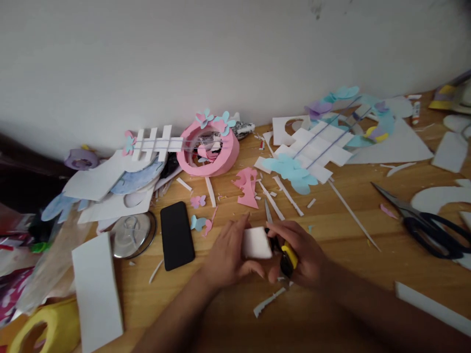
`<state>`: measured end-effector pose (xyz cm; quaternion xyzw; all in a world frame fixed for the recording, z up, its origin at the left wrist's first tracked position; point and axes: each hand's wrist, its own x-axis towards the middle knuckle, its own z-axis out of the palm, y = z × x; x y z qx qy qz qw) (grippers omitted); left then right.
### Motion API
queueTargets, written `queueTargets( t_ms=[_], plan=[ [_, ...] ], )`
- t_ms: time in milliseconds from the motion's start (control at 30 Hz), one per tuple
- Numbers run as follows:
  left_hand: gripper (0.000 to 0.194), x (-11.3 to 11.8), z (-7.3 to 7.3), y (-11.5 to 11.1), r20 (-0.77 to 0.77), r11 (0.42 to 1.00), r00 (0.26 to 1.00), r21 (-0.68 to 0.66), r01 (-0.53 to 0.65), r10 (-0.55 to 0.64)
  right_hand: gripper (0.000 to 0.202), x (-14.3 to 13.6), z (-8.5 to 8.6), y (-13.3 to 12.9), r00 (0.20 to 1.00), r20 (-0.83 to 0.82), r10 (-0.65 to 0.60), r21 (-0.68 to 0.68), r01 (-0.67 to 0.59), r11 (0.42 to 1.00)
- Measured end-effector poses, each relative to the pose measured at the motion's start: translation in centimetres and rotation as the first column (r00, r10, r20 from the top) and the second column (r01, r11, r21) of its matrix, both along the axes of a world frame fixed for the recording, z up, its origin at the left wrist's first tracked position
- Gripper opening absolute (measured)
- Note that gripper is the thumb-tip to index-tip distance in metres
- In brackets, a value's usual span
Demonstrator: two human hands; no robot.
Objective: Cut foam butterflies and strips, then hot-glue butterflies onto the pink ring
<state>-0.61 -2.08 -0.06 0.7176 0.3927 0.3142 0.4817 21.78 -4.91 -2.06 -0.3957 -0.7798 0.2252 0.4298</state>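
My left hand [230,252] is closed on a small white rectangular piece [257,243], pinched between thumb and fingers; foam or folded card, I cannot tell which. Right beside it, my right hand [303,247] grips scissors with black and yellow handles [290,256]. A pointed blade [268,212] shows beyond the fingers, directed away from me. My right fingertips come close to the white piece's right edge. Just below the hands lies a torn white strip [270,301]. Past the fingertips is a cut pink paper scrap [247,187].
A pink paper ring with a white neck [208,169] leans by the wall. Right of it lies a similar blue-and-white piece [318,147]. Large dark scissors [427,225] lie open at right. A black phone [177,236], tape reel [130,235] and white panel [97,294] sit left.
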Motion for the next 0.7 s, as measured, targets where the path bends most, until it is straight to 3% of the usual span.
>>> queueTargets(
  t_ms=[67,133,167,233,267,300,333,367,400,467,567,700],
  plan=[
    [0.087,0.4,0.7,-0.6,0.041,0.996,0.995,-0.023,0.090,-0.089,0.068,-0.1,0.1,0.0,0.999,-0.023,0.032,-0.051,-0.033,0.998],
    [0.081,0.2,1.2,-0.8,0.064,0.993,0.993,-0.045,0.107,-0.104,0.057,-0.4,0.3,0.0,0.998,-0.027,0.063,-0.107,-0.065,0.992],
    [0.073,-0.4,1.4,-0.8,0.047,0.998,0.997,-0.034,0.058,-0.057,0.049,-0.5,0.3,-0.1,0.998,-0.021,0.067,-0.127,-0.070,0.989],
    [0.054,-2.4,1.5,-0.3,-0.065,0.986,0.985,0.054,-0.155,0.158,0.039,-0.6,0.4,-0.3,0.999,-0.010,0.040,-0.153,-0.041,0.987],
    [0.045,-3.8,1.4,0.2,-0.145,0.919,0.913,0.161,-0.359,0.382,0.037,-0.7,0.4,-0.4,1.000,-0.007,0.026,-0.163,-0.026,0.986],
    [0.044,-5.3,1.3,0.7,-0.225,0.798,0.772,0.284,-0.532,0.595,0.036,-0.7,0.4,-0.5,1.000,-0.006,0.015,-0.167,-0.016,0.986],
    [0.048,-6.8,1.2,1.3,-0.322,0.680,0.599,0.371,-0.632,0.733,0.037,-0.7,0.4,-0.6,1.000,-0.007,0.014,-0.166,-0.015,0.986],
    [0.054,-8.0,1.0,1.8,-0.426,0.603,0.437,0.435,-0.669,0.792,0.036,-0.7,0.4,-0.7,1.000,-0.005,0.021,-0.157,-0.021,0.987],
    [0.060,-8.9,0.9,2.3,-0.530,0.587,0.326,0.457,-0.668,0.783,0.036,-0.7,0.4,-0.7,1.000,0.000,0.028,-0.142,-0.028,0.989],
    [0.069,-9.7,0.9,3.1,-0.676,0.640,0.229,0.452,-0.621,0.700,0.034,-0.7,0.4,-0.7,0.999,0.012,0.033,-0.116,-0.031,0.993],
    [0.078,-8.9,1.0,3.7,-0.777,0.716,0.186,0.420,-0.558,0.601,0.035,-0.7,0.4,-0.6,0.999,0.025,0.034,-0.102,-0.032,0.994],
    [0.071,-7.5,0.8,3.9,-0.806,0.703,0.138,0.402,-0.587,0.576,0.036,-0.7,0.2,-0.6,0.999,0.042,0.024,-0.110,-0.019,0.994]
  ],
)
